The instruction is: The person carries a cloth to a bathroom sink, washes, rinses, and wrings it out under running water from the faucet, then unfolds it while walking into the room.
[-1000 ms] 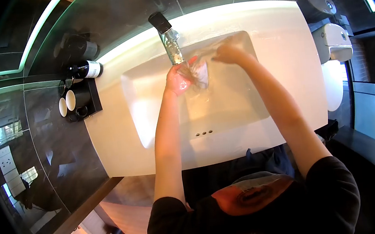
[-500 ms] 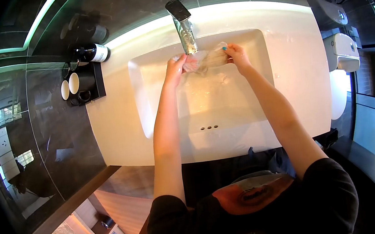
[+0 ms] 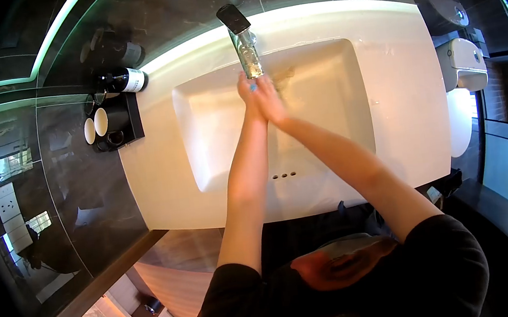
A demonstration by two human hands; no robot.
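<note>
The faucet (image 3: 246,53) stands behind the basin (image 3: 323,114), left of the middle of the basin's rear edge, its spout directed toward the front edge. The left hand (image 3: 245,89) and right hand (image 3: 269,101) are brought together at the spout end (partly blurred); finger spread, and whether anything is held between the palms, cannot be determined. Three holes (image 3: 284,176) lie near the basin's front edge. A labelled bottle (image 3: 135,80) occupies the rear left corner of the counter (image 3: 161,193).
</note>
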